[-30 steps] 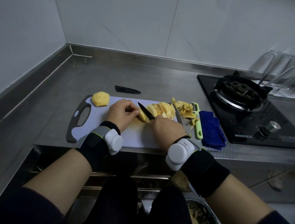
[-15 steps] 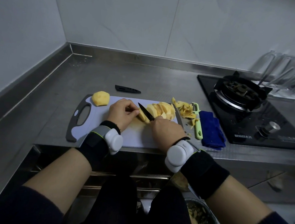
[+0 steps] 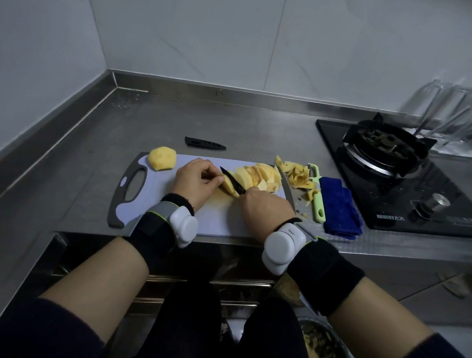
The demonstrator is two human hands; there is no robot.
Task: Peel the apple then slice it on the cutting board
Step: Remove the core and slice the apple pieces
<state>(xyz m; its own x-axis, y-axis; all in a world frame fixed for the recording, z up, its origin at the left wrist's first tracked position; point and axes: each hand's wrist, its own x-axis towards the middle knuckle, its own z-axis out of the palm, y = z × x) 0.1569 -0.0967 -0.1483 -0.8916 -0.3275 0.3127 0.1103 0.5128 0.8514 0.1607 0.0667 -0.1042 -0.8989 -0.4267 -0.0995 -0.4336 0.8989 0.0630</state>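
A white cutting board (image 3: 214, 219) with a grey handle lies at the counter's front edge. My left hand (image 3: 195, 182) holds a small peeled apple piece (image 3: 229, 189) down on it with curled fingers. My right hand (image 3: 266, 209) grips a black knife (image 3: 233, 180), whose blade lies across that piece. Just behind the blade is a row of cut apple slices (image 3: 257, 176). A peeled apple chunk (image 3: 161, 158) sits at the board's far left corner.
Apple peelings (image 3: 297, 175) and a green peeler (image 3: 316, 196) lie right of the board, beside a folded blue cloth (image 3: 339, 209). A black knife sheath (image 3: 205, 143) lies behind the board. A gas hob (image 3: 393, 168) stands at the right. A bin with scraps (image 3: 325, 355) is below.
The knife blade has moved slightly lower into the apple piece under my left hand. Both hands otherwise stay in place.
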